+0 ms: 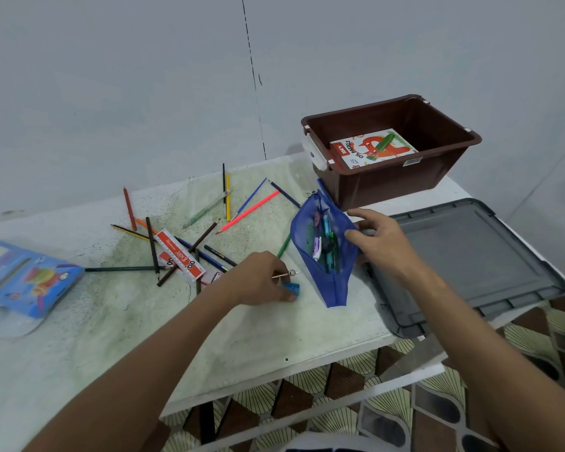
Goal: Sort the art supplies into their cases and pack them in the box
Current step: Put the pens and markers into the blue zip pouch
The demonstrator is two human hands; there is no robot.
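Right hand (377,243) grips the blue pouch (323,249) open; left hand (261,278) pinches a blue sharpener (291,287), best dropped straight into the gaping mouth.

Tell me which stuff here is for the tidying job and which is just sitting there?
For the job: blue pouch, loose pencils, blue sharpener, oil pastels box, brown box, blue pencil case.

Just there: grey lid, table, wall.

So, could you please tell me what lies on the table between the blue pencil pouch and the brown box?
In the head view, nothing: the blue pencil pouch has its zipper end right against the brown box.
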